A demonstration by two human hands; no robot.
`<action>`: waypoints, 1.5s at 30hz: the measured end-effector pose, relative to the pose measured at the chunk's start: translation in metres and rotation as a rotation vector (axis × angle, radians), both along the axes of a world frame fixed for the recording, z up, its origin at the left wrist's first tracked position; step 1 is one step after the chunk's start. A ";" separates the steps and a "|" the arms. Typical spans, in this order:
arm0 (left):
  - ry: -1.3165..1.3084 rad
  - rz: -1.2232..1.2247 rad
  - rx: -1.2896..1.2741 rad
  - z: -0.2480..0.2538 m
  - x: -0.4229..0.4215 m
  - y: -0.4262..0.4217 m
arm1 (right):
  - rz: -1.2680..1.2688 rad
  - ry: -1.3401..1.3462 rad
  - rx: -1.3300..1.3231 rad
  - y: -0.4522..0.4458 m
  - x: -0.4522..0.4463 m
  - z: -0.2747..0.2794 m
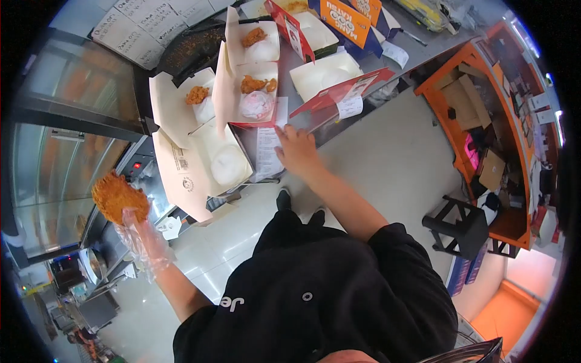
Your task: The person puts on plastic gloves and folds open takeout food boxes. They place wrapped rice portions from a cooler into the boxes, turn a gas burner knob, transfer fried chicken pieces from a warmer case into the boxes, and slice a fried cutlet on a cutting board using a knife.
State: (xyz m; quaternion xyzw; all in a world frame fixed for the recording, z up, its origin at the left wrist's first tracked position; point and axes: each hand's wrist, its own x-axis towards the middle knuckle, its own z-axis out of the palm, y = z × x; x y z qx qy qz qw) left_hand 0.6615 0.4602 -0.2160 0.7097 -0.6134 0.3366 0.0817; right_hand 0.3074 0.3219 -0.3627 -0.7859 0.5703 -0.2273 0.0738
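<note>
My left hand [142,238], in a clear plastic glove, grips a large piece of breaded fried chicken [120,198] beside the glass display case. My bare right hand [297,151] reaches to the counter edge with its fingers apart, over a printed receipt [268,148] and close to an open meal box [231,100]. That box holds fried chicken pieces [254,84] and a wrapped round portion [257,105]. Nearest me, another open box [203,172] contains a white round portion [228,165]. Beyond it, one more box [163,100] has chicken and a white portion.
A glass display case [60,187] stands at the left. More open boxes, including a red-flapped one [327,75], line the counter, with orange-and-blue packaging [345,23] behind. At the right are a black stool [457,225] and an orange shelf unit [514,145].
</note>
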 end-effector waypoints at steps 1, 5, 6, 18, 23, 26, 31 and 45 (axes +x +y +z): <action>0.011 -0.010 -0.002 0.004 -0.009 -0.004 | 0.008 0.005 -0.015 0.001 0.001 -0.004; 0.595 -0.026 -0.175 -0.010 -0.020 -0.024 | 0.123 -0.125 0.110 0.009 -0.009 0.003; 0.604 -0.033 -0.194 -0.012 -0.022 -0.030 | 0.195 -0.190 0.179 0.013 -0.015 0.009; 2.102 -0.621 -0.276 0.045 -0.090 -0.160 | -0.072 -0.481 0.191 -0.314 -0.237 0.211; 2.003 -0.545 -0.132 0.101 -0.163 -0.295 | 0.028 0.512 0.176 -0.558 -0.245 0.009; 2.018 -0.631 0.120 0.118 -0.204 -0.376 | -0.099 0.464 0.337 -0.574 -0.228 -0.027; 1.710 -0.311 0.460 0.108 -0.268 -0.513 | -0.292 0.151 0.418 -0.566 -0.208 -0.016; 0.899 -0.203 1.100 -0.052 -0.364 -0.692 | 0.518 0.058 0.692 -0.629 -0.301 0.175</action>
